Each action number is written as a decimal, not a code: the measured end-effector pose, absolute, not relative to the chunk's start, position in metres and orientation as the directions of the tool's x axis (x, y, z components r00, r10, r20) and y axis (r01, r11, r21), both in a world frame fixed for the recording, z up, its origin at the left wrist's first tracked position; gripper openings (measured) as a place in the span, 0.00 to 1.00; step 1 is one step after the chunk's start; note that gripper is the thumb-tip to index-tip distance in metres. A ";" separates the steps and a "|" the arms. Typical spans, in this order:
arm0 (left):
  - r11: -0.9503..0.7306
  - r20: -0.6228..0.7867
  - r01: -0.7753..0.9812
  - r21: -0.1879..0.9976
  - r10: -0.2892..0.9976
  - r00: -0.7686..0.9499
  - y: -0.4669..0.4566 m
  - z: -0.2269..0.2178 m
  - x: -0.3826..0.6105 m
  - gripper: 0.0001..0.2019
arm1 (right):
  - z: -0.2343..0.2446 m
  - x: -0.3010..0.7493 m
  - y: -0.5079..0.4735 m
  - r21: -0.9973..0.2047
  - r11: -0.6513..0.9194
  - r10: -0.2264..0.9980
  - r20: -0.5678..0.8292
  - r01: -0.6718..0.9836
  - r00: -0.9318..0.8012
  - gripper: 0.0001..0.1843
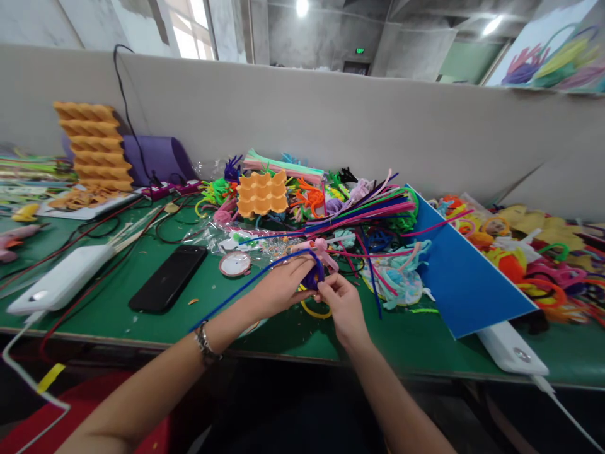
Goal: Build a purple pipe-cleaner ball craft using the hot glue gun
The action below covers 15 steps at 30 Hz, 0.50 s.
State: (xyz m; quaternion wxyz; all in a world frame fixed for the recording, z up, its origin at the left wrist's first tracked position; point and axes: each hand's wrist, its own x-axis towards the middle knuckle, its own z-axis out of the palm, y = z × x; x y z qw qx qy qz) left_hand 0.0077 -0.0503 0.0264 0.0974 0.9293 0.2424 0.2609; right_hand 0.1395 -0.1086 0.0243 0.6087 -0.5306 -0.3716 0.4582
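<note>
Over the table's front part, my left hand [280, 285] is closed around a small dark blue coil of pipe cleaner [313, 275]. From the coil a long blue end arches over my left hand and runs down-left to the wrist. My right hand [344, 304] pinches at the coil's lower right side with thumb and fingers. A yellow loop [316, 313] shows just below the two hands. Right behind them lies a pink pipe-cleaner piece [323, 251]. The fingertips partly cover the coil.
Bundled pipe cleaners [359, 211] and orange egg-crate foam [262, 194] lie behind. A black phone [167, 279], a round white disc [235, 264] and a white power bank [61, 277] are left. A blue board [466, 271] leans at right, beside another power bank [513, 350].
</note>
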 end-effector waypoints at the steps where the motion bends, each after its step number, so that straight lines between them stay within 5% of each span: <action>1: -0.871 0.434 0.403 0.281 0.490 0.756 -0.050 0.027 0.008 0.22 | 0.024 0.139 -0.109 -0.987 0.020 0.954 -0.029 -0.159 0.299 0.11; 15: -0.878 0.384 0.368 0.304 0.467 0.797 -0.053 0.033 0.002 0.21 | 0.017 0.141 -0.111 -0.982 0.007 0.971 -0.039 -0.191 0.236 0.16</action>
